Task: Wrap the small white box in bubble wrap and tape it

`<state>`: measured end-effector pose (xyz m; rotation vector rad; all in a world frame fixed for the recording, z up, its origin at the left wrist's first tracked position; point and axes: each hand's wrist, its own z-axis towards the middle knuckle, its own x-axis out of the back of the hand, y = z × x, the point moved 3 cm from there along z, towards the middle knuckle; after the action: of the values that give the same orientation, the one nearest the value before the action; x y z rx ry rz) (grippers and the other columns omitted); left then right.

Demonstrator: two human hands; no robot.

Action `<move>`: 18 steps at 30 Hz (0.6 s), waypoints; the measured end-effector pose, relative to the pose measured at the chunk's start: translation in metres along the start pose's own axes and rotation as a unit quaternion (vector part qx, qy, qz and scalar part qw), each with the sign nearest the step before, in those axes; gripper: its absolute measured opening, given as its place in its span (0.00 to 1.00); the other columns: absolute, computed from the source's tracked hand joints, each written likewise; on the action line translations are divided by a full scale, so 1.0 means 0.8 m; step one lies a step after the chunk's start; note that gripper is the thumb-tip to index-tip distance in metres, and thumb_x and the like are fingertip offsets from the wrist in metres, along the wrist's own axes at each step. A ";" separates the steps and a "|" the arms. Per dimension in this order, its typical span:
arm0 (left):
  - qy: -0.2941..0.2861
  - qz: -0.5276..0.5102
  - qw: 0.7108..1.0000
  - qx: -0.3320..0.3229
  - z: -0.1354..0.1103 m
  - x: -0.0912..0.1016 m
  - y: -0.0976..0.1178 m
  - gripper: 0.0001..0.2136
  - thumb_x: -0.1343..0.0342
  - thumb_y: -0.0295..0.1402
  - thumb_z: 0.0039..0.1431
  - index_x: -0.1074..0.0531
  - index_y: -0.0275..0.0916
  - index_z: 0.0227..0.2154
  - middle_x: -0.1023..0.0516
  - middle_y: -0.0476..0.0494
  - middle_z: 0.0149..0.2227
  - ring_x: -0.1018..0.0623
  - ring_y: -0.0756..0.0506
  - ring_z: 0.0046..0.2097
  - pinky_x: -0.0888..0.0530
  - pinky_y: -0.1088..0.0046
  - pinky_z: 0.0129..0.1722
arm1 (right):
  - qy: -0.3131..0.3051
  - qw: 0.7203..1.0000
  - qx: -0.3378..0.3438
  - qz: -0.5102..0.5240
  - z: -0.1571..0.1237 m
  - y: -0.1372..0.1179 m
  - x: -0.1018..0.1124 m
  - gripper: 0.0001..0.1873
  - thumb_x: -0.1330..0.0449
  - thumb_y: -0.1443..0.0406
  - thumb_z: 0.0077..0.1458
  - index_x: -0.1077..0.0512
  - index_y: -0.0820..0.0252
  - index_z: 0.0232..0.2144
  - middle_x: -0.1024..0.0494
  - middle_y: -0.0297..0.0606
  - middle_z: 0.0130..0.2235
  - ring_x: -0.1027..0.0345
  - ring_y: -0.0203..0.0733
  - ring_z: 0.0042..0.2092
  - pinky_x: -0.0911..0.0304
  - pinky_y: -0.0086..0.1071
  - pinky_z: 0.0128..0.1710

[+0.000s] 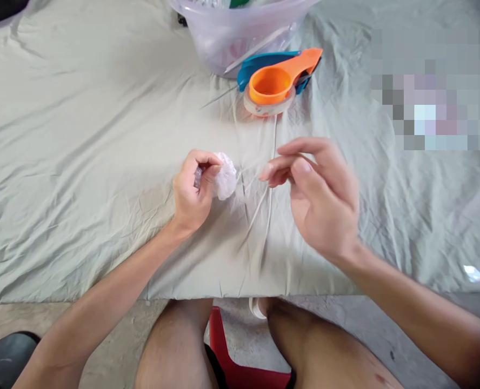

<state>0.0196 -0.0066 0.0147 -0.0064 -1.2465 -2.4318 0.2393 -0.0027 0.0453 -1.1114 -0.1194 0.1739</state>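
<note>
My left hand (193,189) is closed around a small crumpled wad of clear, whitish plastic wrap (226,175), held just above the cloth. My right hand (317,194) hovers to the right of it, blurred, fingers spread and pointing toward the wad, holding nothing that I can make out. Thin clear strips of tape or film (264,216) lie on the cloth between and below the two hands.
A pale green cloth (81,162) covers the table. At the back stands a clear plastic tub (240,32), and in front of it an orange and blue tape dispenser (276,81) with a roll of clear tape. A red stool (240,362) is under my legs.
</note>
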 end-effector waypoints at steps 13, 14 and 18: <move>0.003 0.019 0.997 -0.078 0.005 0.015 -0.028 0.16 0.30 0.55 0.72 0.18 0.47 0.39 0.22 0.49 0.34 0.24 0.46 0.38 0.25 0.59 0.41 | -0.123 0.935 -0.324 -0.078 -0.074 -0.128 0.085 0.16 0.29 0.55 0.71 0.18 0.54 0.56 0.08 0.45 0.49 0.12 0.54 0.53 0.20 0.42 0.45; -0.002 0.018 0.996 -0.090 0.005 0.015 -0.029 0.16 0.30 0.54 0.72 0.18 0.48 0.40 0.22 0.49 0.35 0.24 0.46 0.38 0.26 0.59 0.40 | -0.127 0.935 -0.309 -0.116 -0.084 -0.139 0.093 0.19 0.26 0.55 0.69 0.19 0.51 0.58 0.08 0.43 0.48 0.11 0.54 0.53 0.18 0.41 0.44; -0.006 0.004 0.997 -0.078 0.005 0.014 -0.030 0.15 0.31 0.53 0.74 0.17 0.48 0.40 0.21 0.50 0.35 0.25 0.47 0.38 0.25 0.60 0.39 | -0.123 0.934 -0.240 -0.235 -0.120 -0.169 0.137 0.22 0.22 0.55 0.65 0.18 0.45 0.59 0.10 0.38 0.39 0.10 0.51 0.39 0.16 0.37 0.34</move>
<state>-0.0001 0.0051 0.0007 -0.0703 -1.0552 -2.5198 0.3753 -0.1240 0.1259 -1.5088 -0.6755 -0.1579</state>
